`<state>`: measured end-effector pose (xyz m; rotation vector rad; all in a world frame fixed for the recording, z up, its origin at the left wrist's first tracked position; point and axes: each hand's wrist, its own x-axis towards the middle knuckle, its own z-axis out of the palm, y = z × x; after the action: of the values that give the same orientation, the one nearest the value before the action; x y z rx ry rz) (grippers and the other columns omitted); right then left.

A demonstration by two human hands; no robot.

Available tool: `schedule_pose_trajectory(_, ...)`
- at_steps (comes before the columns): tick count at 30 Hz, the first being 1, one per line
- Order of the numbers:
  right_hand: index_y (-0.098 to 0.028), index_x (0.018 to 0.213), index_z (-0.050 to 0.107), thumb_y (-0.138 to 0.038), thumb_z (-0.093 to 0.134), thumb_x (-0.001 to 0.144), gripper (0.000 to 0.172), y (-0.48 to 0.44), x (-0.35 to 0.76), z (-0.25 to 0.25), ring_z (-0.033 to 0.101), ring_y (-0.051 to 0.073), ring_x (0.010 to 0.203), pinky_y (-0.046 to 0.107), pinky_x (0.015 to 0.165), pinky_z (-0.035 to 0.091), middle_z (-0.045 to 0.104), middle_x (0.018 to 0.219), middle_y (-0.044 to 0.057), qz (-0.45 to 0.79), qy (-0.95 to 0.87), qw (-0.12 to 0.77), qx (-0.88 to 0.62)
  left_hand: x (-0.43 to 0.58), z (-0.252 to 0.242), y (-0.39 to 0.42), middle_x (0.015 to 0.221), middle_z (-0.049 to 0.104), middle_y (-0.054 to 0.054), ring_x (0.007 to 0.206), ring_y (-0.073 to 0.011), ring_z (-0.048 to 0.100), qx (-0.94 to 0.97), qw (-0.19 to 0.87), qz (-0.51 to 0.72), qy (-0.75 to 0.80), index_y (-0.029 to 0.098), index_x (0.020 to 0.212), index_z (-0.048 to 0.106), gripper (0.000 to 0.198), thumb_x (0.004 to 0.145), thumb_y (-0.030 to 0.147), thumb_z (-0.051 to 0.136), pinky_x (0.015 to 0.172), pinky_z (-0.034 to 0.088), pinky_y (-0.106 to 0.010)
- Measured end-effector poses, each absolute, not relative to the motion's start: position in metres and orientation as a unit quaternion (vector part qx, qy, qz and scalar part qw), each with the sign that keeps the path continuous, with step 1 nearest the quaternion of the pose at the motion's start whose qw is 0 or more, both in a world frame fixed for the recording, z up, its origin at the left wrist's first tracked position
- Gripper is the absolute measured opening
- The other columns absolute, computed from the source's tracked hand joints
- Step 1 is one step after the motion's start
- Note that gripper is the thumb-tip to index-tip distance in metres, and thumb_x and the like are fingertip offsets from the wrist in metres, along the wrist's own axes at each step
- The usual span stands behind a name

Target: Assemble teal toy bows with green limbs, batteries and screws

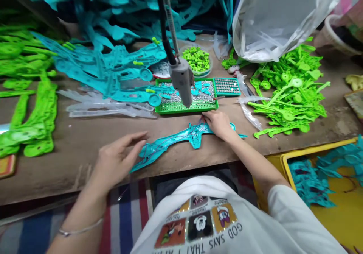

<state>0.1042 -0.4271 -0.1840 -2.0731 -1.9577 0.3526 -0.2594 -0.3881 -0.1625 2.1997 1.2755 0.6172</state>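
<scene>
A long turquoise plastic shell half (167, 142) lies on the bench in front of me, its hollow side up. Thin dark wires run along inside it. My right hand (218, 123) rests over its right part, with the fingertips pinched together at a thin wire by its upper edge. At the left end of the shell, my left hand (120, 157) hovers with fingers stretched and thumb apart, holding nothing. Just beyond the shell is a green tray (187, 109) of small metal screws with turquoise pieces on top. An electric screwdriver (181, 80) hangs point down above this tray.
Turquoise shells (113, 72) are piled behind left, beside clear plastic strips (110, 106). Lime-green parts lie in a left stack (42, 117) and a right heap (292, 95). A bowl of green bits (196, 59) and a battery-cell tray (227, 86) stand behind. A yellow crate (286, 157) sits lower right.
</scene>
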Motion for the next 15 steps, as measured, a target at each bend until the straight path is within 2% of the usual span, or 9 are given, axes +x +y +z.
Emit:
schedule_pose_trajectory(2, -0.022, 0.111, 0.076, -0.022, 0.054, 0.1, 0.025, -0.424, 0.099, -0.187, 0.07, 0.026, 0.1, 0.034, 0.082, 0.05, 0.078, 0.105, 0.01, 0.101, -0.669, 0.111, -0.728, -0.252, -0.173, -0.409, 0.118, 0.078, -0.001, 0.104, -0.0241, 0.074, 0.806, 0.249, 0.255, 0.473, 0.029, 0.121, 0.072, 0.032, 0.096, 0.047, 0.062, 0.098, 0.056, -0.039)
schedule_pose_trajectory(4, -0.021, 0.103, 0.075, -0.019, 0.057, 0.096, 0.019, -0.425, 0.098, -0.189, 0.069, 0.025, 0.095, 0.033, 0.081, 0.05, 0.077, 0.098, 0.009, 0.095, -0.668, 0.13, -0.726, -0.233, -0.178, -0.423, 0.116, 0.078, -0.003, 0.104, -0.0232, 0.074, 0.794, 0.262, 0.29, 0.466, 0.027, 0.119, 0.073, 0.027, 0.097, 0.04, 0.063, 0.096, 0.056, -0.037)
schedule_pose_trajectory(7, -0.019, 0.098, 0.07, -0.015, 0.057, 0.092, 0.015, -0.433, 0.096, -0.186, 0.068, 0.022, 0.092, 0.031, 0.083, 0.051, 0.073, 0.096, 0.008, 0.099, -0.682, 0.222, -0.69, -0.188, -0.176, -0.432, 0.113, 0.077, -0.005, 0.104, -0.0219, 0.073, 0.785, 0.292, 0.336, 0.431, 0.024, 0.117, 0.073, 0.024, 0.098, 0.034, 0.062, 0.096, 0.055, -0.035)
schedule_pose_trajectory(10, -0.018, 0.096, 0.069, -0.012, 0.054, 0.091, 0.016, -0.445, 0.088, -0.172, 0.067, 0.019, 0.091, 0.03, 0.083, 0.053, 0.069, 0.097, 0.008, 0.091, -0.699, 0.327, -0.63, -0.14, -0.167, -0.43, 0.12, 0.075, -0.008, 0.112, -0.0231, 0.07, 0.776, 0.327, 0.361, 0.401, 0.022, 0.123, 0.071, 0.029, 0.098, 0.035, 0.062, 0.102, 0.054, -0.037)
schedule_pose_trajectory(12, -0.018, 0.097, 0.069, -0.011, 0.053, 0.091, 0.018, -0.455, 0.079, -0.161, 0.067, 0.018, 0.09, 0.03, 0.081, 0.055, 0.067, 0.095, 0.007, 0.08, -0.702, 0.378, -0.598, -0.115, -0.163, -0.426, 0.124, 0.074, -0.009, 0.116, -0.024, 0.069, 0.761, 0.384, 0.351, 0.387, 0.022, 0.126, 0.07, 0.033, 0.099, 0.037, 0.061, 0.104, 0.053, -0.039)
schedule_pose_trajectory(15, -0.021, 0.109, 0.069, -0.012, 0.055, 0.094, 0.023, -0.469, 0.066, -0.148, 0.069, 0.018, 0.093, 0.032, 0.084, 0.058, 0.07, 0.099, 0.006, 0.085, -0.689, 0.426, -0.581, -0.097, -0.162, -0.424, 0.119, 0.076, -0.007, 0.11, -0.0228, 0.072, 0.688, 0.515, 0.347, 0.375, 0.022, 0.125, 0.071, 0.034, 0.1, 0.042, 0.058, 0.1, 0.055, -0.037)
